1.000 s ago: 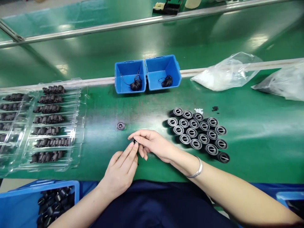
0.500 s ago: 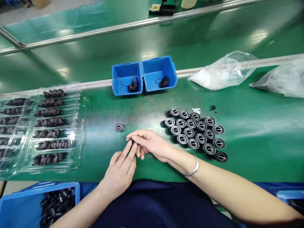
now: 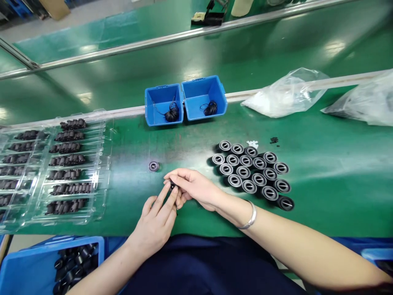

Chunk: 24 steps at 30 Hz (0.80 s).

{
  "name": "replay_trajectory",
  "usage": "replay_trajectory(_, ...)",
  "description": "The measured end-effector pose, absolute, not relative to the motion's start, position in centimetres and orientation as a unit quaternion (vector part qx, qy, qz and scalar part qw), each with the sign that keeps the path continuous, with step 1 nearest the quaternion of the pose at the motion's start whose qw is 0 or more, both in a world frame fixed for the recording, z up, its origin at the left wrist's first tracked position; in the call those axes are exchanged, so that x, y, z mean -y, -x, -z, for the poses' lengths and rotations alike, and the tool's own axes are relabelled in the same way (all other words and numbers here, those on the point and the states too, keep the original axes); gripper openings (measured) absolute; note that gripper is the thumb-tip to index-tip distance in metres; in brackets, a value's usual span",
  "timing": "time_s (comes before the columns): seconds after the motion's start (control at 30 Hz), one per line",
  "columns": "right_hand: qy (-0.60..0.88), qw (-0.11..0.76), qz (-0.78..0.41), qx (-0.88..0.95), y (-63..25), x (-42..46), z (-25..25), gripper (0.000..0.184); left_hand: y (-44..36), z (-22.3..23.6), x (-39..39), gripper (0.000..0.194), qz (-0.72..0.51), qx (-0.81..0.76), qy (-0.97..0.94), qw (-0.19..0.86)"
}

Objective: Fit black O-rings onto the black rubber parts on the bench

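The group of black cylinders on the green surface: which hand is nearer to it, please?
Right. The right hand is to the left of the black cylinders, not touching them; the left hand is farther left and lower in the picture.

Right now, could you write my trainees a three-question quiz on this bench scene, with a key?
1. Multiple choice: what is at the fingertips of the left grip and the right grip?
A) a clear bag
B) a small black part
C) a blue bin

2. True or false: the silver bracelet is worn on the right arm.

3. Fill in: in the picture, the lone round piece lies to the ____ of the grouped black cylinders.

Key: 1. B; 2. true; 3. left.
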State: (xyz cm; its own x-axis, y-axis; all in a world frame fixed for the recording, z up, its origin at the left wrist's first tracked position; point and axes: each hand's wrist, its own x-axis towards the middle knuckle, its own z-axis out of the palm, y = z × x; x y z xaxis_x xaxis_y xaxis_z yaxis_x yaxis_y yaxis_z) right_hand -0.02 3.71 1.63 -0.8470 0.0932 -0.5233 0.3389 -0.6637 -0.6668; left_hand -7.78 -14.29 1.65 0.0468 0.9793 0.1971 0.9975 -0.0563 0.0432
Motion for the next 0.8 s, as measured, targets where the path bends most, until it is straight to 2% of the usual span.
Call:
replay_trajectory(0.3, -0.224, 0.036, 0.87, -0.438, -0.4, -3.6, -0.6, 0.024, 8.3, -1.6, 14.3, 0.033, 0.05, 0.669, 0.739, 0.067)
replay_trajectory(0.43, -0.239, -0.04, 0.85, -0.467, -1.0, -3.1, -0.5, 0.036, 9.4, -1.7, 13.5, 0.032, 0.049, 0.663, 0.744, 0.065)
replay_trajectory(0.5, -0.241, -0.094, 0.809, -0.528, -1.6, -2.9, -0.4, 0.036, 10.4, -1.7, 12.8, 0.031, 0.052, 0.667, 0.74, 0.065)
replay_trajectory(0.67, -0.195, -0.166, 0.619, -0.743, -3.8, -2.4, -1.0, 0.022, 12.9, -1.9, 11.0, 0.029, 0.064, 0.675, 0.731, 0.074)
replay_trajectory(0.8, -0.161, -0.237, 0.307, -0.908, -5.6, -3.6, -2.9, 0.026, 14.9, -1.7, 10.5, 0.03, 0.057, 0.673, 0.735, 0.062)
